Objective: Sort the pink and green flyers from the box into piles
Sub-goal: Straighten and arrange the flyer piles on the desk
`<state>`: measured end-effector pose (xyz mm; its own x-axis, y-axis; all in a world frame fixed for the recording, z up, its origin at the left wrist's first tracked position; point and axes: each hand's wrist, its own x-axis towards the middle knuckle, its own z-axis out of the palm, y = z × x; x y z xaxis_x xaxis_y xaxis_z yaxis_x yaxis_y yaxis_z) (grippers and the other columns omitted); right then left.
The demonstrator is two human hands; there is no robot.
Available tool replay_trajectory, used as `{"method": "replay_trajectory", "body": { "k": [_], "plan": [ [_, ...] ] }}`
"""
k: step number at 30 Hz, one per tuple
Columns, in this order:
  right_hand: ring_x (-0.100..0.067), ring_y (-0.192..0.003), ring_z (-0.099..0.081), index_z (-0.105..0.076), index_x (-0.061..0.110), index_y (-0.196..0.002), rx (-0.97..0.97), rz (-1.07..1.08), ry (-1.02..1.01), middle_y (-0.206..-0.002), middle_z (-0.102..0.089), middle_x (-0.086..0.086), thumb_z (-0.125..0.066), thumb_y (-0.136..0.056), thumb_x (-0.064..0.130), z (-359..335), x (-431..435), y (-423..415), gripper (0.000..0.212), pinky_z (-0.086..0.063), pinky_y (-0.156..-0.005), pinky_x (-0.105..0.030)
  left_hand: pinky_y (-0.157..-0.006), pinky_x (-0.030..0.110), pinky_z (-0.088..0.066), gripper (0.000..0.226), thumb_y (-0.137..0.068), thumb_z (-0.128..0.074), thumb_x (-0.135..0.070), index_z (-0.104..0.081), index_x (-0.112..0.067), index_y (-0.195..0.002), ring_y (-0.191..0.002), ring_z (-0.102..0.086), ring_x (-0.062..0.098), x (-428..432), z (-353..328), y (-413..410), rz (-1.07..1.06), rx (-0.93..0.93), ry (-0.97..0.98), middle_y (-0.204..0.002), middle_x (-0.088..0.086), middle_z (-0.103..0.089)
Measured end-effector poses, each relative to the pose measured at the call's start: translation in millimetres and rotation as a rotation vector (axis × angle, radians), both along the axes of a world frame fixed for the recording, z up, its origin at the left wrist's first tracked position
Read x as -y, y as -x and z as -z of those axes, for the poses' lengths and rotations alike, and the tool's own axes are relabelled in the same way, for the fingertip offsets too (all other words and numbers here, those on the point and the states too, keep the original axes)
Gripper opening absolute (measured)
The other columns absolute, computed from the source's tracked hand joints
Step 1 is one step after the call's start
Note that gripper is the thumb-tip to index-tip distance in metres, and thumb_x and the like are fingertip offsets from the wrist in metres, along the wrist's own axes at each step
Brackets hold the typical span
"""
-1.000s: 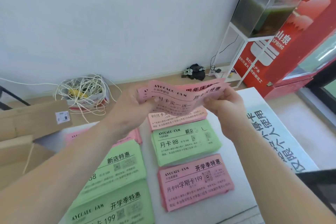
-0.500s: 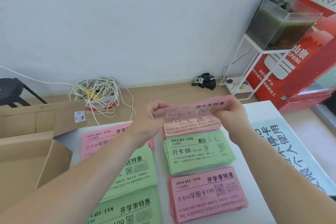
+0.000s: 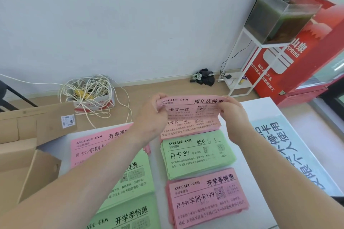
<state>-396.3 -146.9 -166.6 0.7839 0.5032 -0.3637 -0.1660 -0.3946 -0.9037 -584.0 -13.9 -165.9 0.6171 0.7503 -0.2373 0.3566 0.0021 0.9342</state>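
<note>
The raised flyer (image 3: 189,107) is pink with black print. On the white table (image 3: 258,109), the far right pile (image 3: 189,129) is pink, the middle right pile (image 3: 197,156) green, the near right pile (image 3: 208,197) pink; the far left pile (image 3: 89,147) is pink, the middle left pile (image 3: 135,176) and near left pile (image 3: 130,217) green. The left box (image 3: 16,169) is plain brown, and the far tank (image 3: 270,18) seems murky dark green.

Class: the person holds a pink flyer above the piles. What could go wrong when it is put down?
1. The pink flyer, pinched by the left hand and right hand, might land on a pink pile with a different headline.
2. The matching pile beneath borders the green pile, so it could slide across.
</note>
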Motion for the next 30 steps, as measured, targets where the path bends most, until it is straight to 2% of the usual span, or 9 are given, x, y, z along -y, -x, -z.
{"method": "replay_trajectory", "body": {
  "k": [2,7,10,13,17,19,22,26,30],
  "plan": [
    [-0.022,-0.094,-0.067,-0.072,0.014,-0.099,0.019,0.008,-0.006,-0.104,-0.075,-0.007,-0.044,-0.097,0.012,-10,1,-7,0.028,-0.052,-0.091,-0.042,-0.074,0.019,-0.055,0.03,-0.102,-0.051,-0.003,-0.062,-0.022,-0.123,-0.104,-0.071,0.014,-8,-7,-3,0.018,-0.016,0.096,-0.109,-0.002,-0.076],
    [-0.038,-0.099,-0.075,-0.07,0.024,-0.081,-0.102,0.02,0.028,-0.104,-0.079,-0.01,-0.042,-0.091,0.03,-20,5,-15,0.031,-0.053,-0.102,-0.061,-0.093,0.05,-0.06,0.027,-0.104,-0.05,0.001,-0.065,-0.009,-0.124,-0.105,-0.075,0.029,-14,-10,-3,0.006,0.034,0.449,-0.114,0.013,-0.077],
    [-0.033,-0.1,-0.075,-0.071,0.016,-0.104,-0.049,-0.019,0.072,-0.112,-0.077,-0.013,-0.044,-0.098,0.025,-18,6,-13,0.029,-0.056,-0.099,-0.057,-0.09,0.053,-0.06,0.022,-0.108,-0.047,-0.008,-0.061,-0.004,-0.124,-0.102,-0.076,0.034,-11,-13,-1,-0.068,0.123,0.595,-0.11,0.018,-0.077],
    [-0.031,-0.1,-0.074,-0.067,0.014,-0.109,0.022,-0.059,0.093,-0.107,-0.077,-0.011,-0.049,-0.103,0.012,-12,9,-12,0.019,-0.059,-0.094,-0.054,-0.091,0.053,-0.058,0.026,-0.111,-0.042,-0.016,-0.064,-0.005,-0.12,-0.103,-0.075,0.035,-6,-16,-1,-0.066,0.16,0.672,-0.112,0.02,-0.077],
    [-0.029,-0.101,-0.072,-0.062,0.018,-0.108,0.081,-0.058,0.138,-0.107,-0.074,-0.007,-0.048,-0.102,0.009,-4,9,-15,0.018,-0.06,-0.086,-0.046,-0.093,0.052,-0.058,0.026,-0.112,-0.041,-0.014,-0.066,-0.011,-0.109,-0.096,-0.076,0.028,-3,-16,-8,-0.041,0.123,0.592,-0.102,0.014,-0.08],
    [-0.025,-0.1,-0.068,-0.058,0.021,-0.106,0.152,-0.037,0.165,-0.108,-0.07,-0.004,-0.043,-0.103,0.01,-6,9,-18,0.019,-0.058,-0.08,-0.038,-0.092,0.053,-0.061,0.023,-0.111,-0.043,-0.021,-0.065,-0.014,-0.114,-0.095,-0.077,0.028,-6,-14,-15,0.058,-0.011,0.396,-0.101,0.009,-0.08],
    [-0.018,-0.089,-0.063,-0.054,0.019,-0.105,0.257,-0.038,0.199,-0.101,-0.065,0.0,-0.038,-0.103,0.009,-6,5,-25,0.019,-0.051,-0.067,-0.032,-0.074,0.049,-0.066,0.018,-0.109,-0.047,-0.022,-0.062,-0.012,-0.112,-0.086,-0.078,0.03,-11,-14,-21,0.106,-0.163,0.151,-0.099,0.01,-0.079],
    [-0.02,-0.083,-0.066,-0.062,0.016,-0.103,0.242,-0.099,0.279,-0.093,-0.069,0.0,-0.037,-0.097,0.003,6,-9,-29,0.029,-0.056,-0.067,-0.033,-0.053,0.035,-0.062,0.01,-0.105,-0.055,-0.011,-0.062,-0.004,-0.106,-0.07,-0.075,0.024,-16,0,-23,-0.033,-0.183,0.18,-0.091,0.014,-0.077],
    [-0.022,-0.082,-0.069,-0.068,0.024,-0.092,0.279,-0.141,0.337,-0.088,-0.071,0.002,-0.047,-0.095,0.006,24,-24,-30,0.028,-0.059,-0.072,-0.038,-0.071,0.05,-0.065,0.007,-0.1,-0.062,-0.007,-0.065,-0.011,-0.106,-0.075,-0.076,0.03,-24,26,-22,-0.071,-0.249,0.098,-0.09,0.013,-0.076]
  ]
}}
